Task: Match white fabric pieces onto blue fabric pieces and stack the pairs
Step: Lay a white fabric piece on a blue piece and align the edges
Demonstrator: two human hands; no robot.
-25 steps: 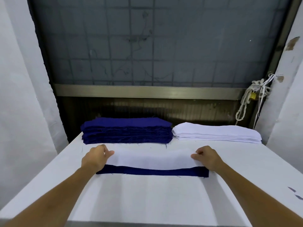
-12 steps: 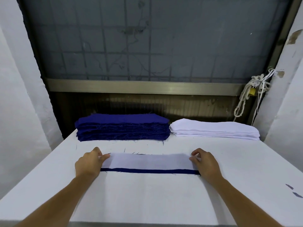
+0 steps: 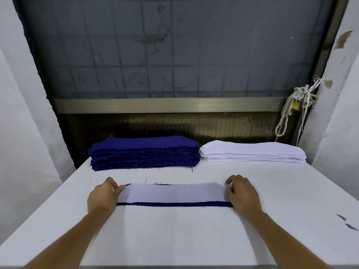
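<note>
The left hand (image 3: 104, 197) is pinching the left end of the long white fabric strip (image 3: 174, 193) between curled thumb and forefinger. The right hand (image 3: 242, 193) is gripping its right end with bent fingers. The strip is lying on a dark blue fabric strip (image 3: 174, 204) in the middle of the white table (image 3: 174, 239).

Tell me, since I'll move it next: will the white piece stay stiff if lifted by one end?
Probably floppy: the white piece lies thin and flat, the left hand and right hand pinching its ends. Likely light, and may slip off the blue piece beneath.
</note>
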